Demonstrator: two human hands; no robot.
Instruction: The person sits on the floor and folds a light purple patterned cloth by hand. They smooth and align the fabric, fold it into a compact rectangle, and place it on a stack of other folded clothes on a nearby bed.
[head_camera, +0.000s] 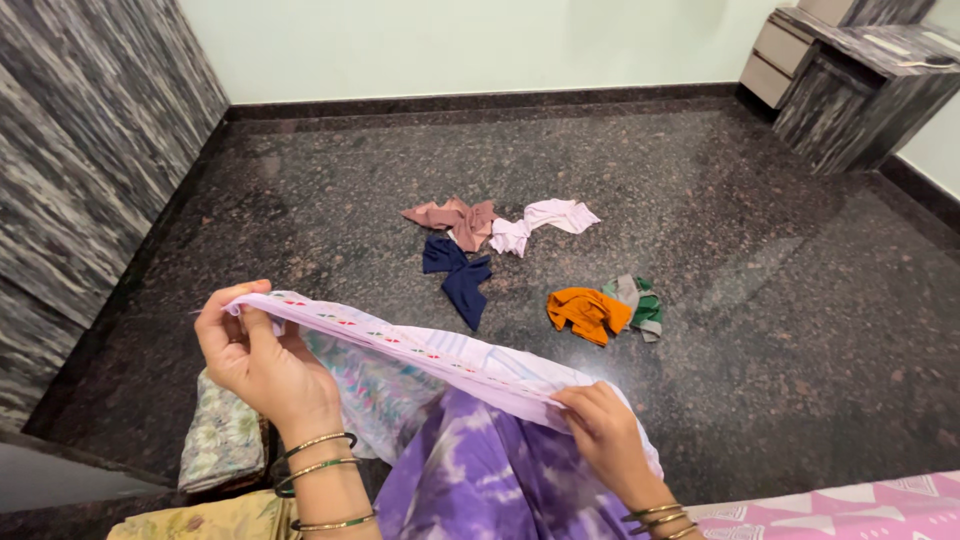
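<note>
A pale lilac cloth (430, 350) with small printed motifs is stretched between my two hands. My left hand (250, 355) pinches its upper left corner, raised at the left. My right hand (600, 425) grips the lower right end, close to my lap. Both wrists carry thin metal bangles. Under the cloth lies a purple and white tie-dye fabric (480, 475), spread over my lap. A light floral cloth (375, 390) shows just behind the stretched one.
On the dark granite floor (760, 300) lie crumpled garments: a brown one (455, 220), a white one (545, 222), a navy one (462, 275), an orange one (587, 312) and a green-grey one (640, 303). A folded green floral cloth (222, 440) lies at left; a dark cabinet (850, 80) stands at the back right.
</note>
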